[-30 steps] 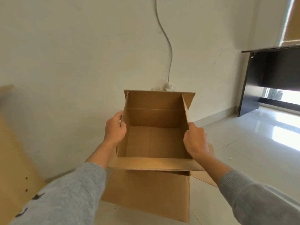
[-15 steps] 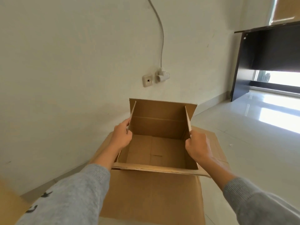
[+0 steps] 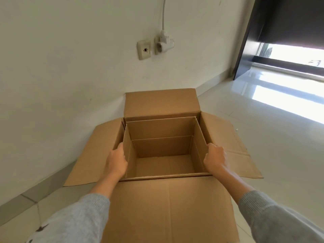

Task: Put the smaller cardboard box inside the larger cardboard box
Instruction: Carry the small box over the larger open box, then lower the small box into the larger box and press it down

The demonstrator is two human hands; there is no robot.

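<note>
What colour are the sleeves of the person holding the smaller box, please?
Light grey knit, with small dark marks on the left sleeve; the head view shows it.

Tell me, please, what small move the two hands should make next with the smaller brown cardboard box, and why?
Probably let it sink a little further, then release. The smaller brown cardboard box already sits within the opening of the larger brown cardboard box, whose four flaps are folded outward. The left hand and right hand grip its side walls, so it seems not yet set down.
</note>
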